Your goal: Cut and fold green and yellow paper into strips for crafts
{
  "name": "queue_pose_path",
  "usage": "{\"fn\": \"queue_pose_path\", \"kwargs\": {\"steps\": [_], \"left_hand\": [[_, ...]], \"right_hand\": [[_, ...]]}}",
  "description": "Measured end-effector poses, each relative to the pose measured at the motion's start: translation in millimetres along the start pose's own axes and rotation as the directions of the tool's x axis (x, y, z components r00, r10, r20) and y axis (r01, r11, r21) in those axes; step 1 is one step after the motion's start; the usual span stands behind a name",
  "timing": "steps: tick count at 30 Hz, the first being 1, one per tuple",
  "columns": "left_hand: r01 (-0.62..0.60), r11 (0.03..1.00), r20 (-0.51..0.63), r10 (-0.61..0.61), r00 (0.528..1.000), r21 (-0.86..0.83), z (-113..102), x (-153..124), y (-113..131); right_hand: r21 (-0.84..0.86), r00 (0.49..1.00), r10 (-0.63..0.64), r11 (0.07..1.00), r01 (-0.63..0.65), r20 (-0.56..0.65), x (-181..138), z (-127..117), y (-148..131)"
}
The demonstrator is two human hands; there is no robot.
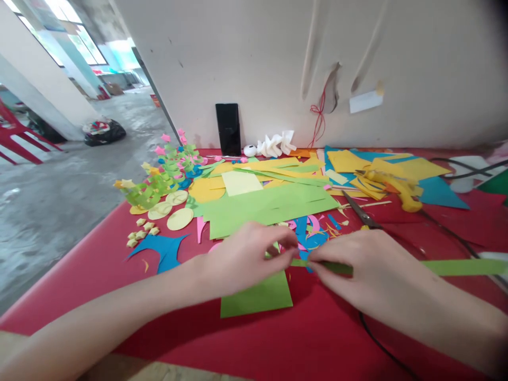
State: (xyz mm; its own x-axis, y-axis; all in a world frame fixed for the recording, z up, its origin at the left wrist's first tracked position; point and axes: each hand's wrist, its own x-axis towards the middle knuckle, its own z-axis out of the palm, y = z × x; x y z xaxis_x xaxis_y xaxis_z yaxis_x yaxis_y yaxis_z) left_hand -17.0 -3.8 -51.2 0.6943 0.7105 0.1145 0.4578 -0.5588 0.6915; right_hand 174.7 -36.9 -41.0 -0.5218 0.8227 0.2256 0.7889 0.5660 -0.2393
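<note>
Judging by how it lies, I take the green strip (464,266) for thin craft paper: almost weightless, limp along its length, easy to crease or tear, and not slippery. It runs low over the red table (337,338) from between the two hands out to the right edge of the view, its left end just beside a green sheet (257,299). I would hold it by its flat faces near the end, with fingertips only, since a hard squeeze would kink it. The left hand (246,256) has thumb and forefinger closed to a narrow pinch on the strip's end, the other fingers loosely curled. The right hand (369,272) meets it tip to tip, fingers likewise drawn close on the strip, which passes under its palm, so I cannot tell how much of that hand bears on it. Beyond the right hand I see scissors (359,211), lying apart from it
</note>
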Motion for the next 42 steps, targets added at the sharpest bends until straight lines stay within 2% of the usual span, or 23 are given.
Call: {"fn": "queue_pose_path", "kwargs": {"steps": [2, 5, 14, 20, 23, 26, 32, 35, 38, 42], "left_hand": [[-0.038, 0.997, 0.027, 0.036, 0.999, 0.071, 7, -6, 6], [-0.058, 0.990, 0.023, 0.055, 0.998, 0.128, 11, -10, 9], [-0.007, 0.971, 0.012, 0.004, 1.000, 0.239, 11, -9, 9], [0.025, 0.966, -0.054, -0.011, 0.998, 0.258, 10, -6, -4], [0.104, 0.962, -0.135, -0.071, 0.988, 0.251, 6, 3, -18], [0.127, 0.969, -0.158, -0.095, 0.983, 0.214, 0, 10, -26], [-0.028, 0.999, -0.095, 0.030, 0.995, 0.025, 2, 4, -9], [-0.091, 0.993, -0.060, 0.096, 0.994, 0.069, 8, -2, -2], [-0.072, 0.988, -0.052, 0.080, 0.995, 0.138, 11, -6, 1], [-0.061, 0.987, -0.068, 0.072, 0.995, 0.148, 11, -6, 0]], "right_hand": [[0.010, 0.998, -0.004, 1.000, 0.003, 0.060, 2, 2, -2], [0.040, 0.996, -0.019, 0.999, 0.016, 0.084, 2, 2, -1], [-0.022, 0.984, 0.060, 0.998, -0.057, 0.168, 2, 7, -6], [0.000, 0.999, 0.037, 0.999, -0.037, 0.040, 2, 8, -5], [-0.001, 0.999, 0.020, 1.000, -0.020, -0.041, -1, 0, -1], [-0.024, 0.995, 0.046, 0.999, -0.048, -0.087, -2, -10, 5], [-0.023, 0.995, 0.089, 0.996, -0.089, 0.037, 2, -8, 6], [-0.016, 0.996, 0.081, 0.997, -0.080, 0.049, 5, -1, -1], [-0.019, 0.994, 0.089, 0.996, -0.088, 0.068, 5, 4, -5], [-0.009, 0.992, 0.103, 0.995, -0.103, 0.066, 3, 8, -7]]}}
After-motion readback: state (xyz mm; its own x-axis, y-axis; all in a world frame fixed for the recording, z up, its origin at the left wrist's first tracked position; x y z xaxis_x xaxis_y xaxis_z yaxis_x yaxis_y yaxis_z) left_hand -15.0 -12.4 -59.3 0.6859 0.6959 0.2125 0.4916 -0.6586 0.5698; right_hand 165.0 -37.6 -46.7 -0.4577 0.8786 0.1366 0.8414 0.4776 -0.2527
